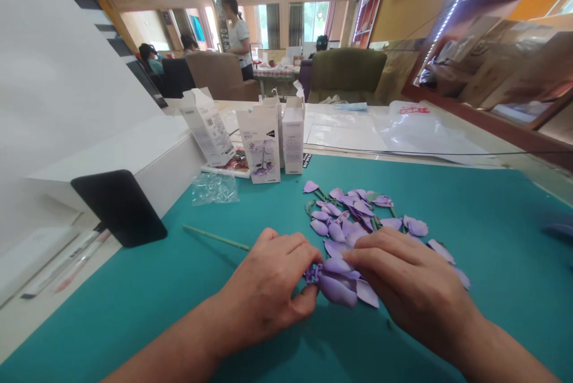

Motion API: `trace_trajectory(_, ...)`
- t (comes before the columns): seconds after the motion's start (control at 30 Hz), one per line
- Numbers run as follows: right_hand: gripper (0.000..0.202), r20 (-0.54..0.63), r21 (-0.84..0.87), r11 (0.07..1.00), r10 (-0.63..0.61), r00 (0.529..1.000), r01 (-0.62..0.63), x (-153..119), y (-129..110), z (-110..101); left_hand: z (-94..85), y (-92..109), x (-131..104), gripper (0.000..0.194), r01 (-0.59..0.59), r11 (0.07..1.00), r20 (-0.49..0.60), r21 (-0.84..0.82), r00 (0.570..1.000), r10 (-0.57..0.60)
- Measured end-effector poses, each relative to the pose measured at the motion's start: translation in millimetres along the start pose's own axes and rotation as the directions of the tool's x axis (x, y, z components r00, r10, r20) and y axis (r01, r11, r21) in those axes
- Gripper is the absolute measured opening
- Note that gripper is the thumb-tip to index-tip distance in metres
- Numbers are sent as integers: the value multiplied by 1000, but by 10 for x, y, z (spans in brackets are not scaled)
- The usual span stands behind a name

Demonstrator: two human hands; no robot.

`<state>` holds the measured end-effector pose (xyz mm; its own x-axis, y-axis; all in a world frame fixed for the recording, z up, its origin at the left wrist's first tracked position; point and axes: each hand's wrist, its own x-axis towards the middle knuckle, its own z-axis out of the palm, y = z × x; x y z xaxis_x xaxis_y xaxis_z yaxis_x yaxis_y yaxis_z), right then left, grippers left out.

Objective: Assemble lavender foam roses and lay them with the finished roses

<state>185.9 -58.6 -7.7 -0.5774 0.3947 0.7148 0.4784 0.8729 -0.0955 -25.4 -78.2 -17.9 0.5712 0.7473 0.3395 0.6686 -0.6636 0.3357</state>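
My left hand [273,281] is closed round the base of a purple flower [338,289], at its small dark purple centre piece [313,274]. A thin green stem [217,237] runs out to the left from behind that hand. My right hand [412,284] has its fingers pressed together at the flower's upper petals. Its fingertips touch a petal, and part of the flower is hidden under them. Just beyond both hands, a pile of loose purple petals and green pieces [356,207] lies on the teal mat [470,204].
White printed boxes [261,156] stand at the mat's far edge, beside a clear plastic bag [215,188]. A black tablet-like panel [119,207] leans at the left. Clear plastic sheeting [416,129] lies behind the mat. A standing person [239,37] is in the background.
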Motion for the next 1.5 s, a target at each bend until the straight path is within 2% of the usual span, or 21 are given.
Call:
trace_trajectory(0.47, 33, 57, -80, 996, -43, 997, 48, -8, -34, -10, 28, -4, -3, 22, -9, 1000, 16, 12, 1000, 9)
trace_trajectory(0.67, 31, 68, 45, 996, -75, 995, 72, 27, -206, 28, 59, -14, 4, 23, -69, 996, 54, -48, 996, 72)
trace_trajectory(0.83, 29, 80, -39, 996, 80, 994, -77, 17, -151, -102, -10, -6, 23, 17, -11, 998, 1, -65, 1000, 11)
trace_trajectory(0.93, 28, 103, -128, 985, 130, 986, -116, 3, -100, -157, -47, -6, 30, 13, 5, 997, -3, -73, 1000, -6)
trace_trajectory(1.5, 31, 109, -48, 995, 88, 990, -84, 8, -109, -107, -37, -32, 23, 19, -8, 996, -11, -91, 1000, 7)
